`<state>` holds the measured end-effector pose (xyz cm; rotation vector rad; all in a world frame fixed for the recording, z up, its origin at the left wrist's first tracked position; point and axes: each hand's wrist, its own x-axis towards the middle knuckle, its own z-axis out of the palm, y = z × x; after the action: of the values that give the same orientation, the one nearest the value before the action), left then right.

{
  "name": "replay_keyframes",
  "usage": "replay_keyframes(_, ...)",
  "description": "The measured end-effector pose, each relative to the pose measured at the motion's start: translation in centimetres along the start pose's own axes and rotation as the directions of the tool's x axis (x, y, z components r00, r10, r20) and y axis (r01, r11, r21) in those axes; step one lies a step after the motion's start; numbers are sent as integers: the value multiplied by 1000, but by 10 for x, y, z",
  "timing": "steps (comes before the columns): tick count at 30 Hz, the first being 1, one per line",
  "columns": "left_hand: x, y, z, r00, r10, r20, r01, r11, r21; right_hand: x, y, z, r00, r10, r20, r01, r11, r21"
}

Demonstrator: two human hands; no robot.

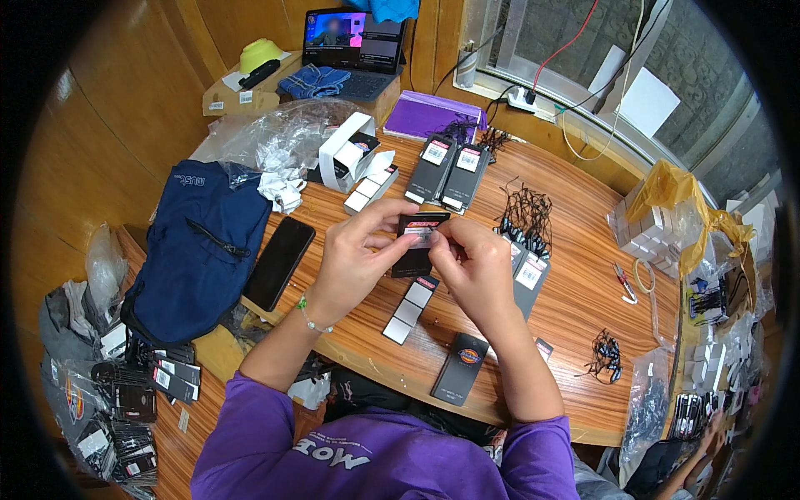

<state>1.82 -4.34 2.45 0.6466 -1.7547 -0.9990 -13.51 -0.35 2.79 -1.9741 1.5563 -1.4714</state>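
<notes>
Above the middle of the table, a black hang tag is pinched between my two hands, with a small pale sticker on its upper part. My left hand grips its left side, thumb across the front. My right hand has its fingertips closed on the right edge. Just below lies a strip of white labels with red marks. A stack of black tags rests by the near table edge. Further tag stacks, some bearing labels, include one pair behind my hands and one partly hidden by my right hand.
Black strings lie bunched at right, near a smaller bundle and red-handled snips. A black phone and navy bag sit left. Behind are an open white box and laptop. Another person's hand shows lower right.
</notes>
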Motion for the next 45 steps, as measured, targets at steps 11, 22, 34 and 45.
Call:
replay_keyframes(11, -2, 4, 6, 999, -18, -30, 19, 1000, 25, 0, 0, 1, 1000, 2, -26, -2, 1000, -12)
replay_keyframes(22, -3, 4, 5, 998, -51, -29, 50, 998, -49, 0, -2, 2, 1000, 5, -20, -5, 1000, 1)
replay_keyframes(34, -4, 11, 2, 998, 63, -8, -63, 996, 64, -3, 6, 6, 965, 257, 48, -254, 875, 413)
replay_keyframes(45, -1, 13, -4, 982, 187, -15, -183, 972, 144, 8, 15, -5, 993, -2, 117, -37, 944, 329)
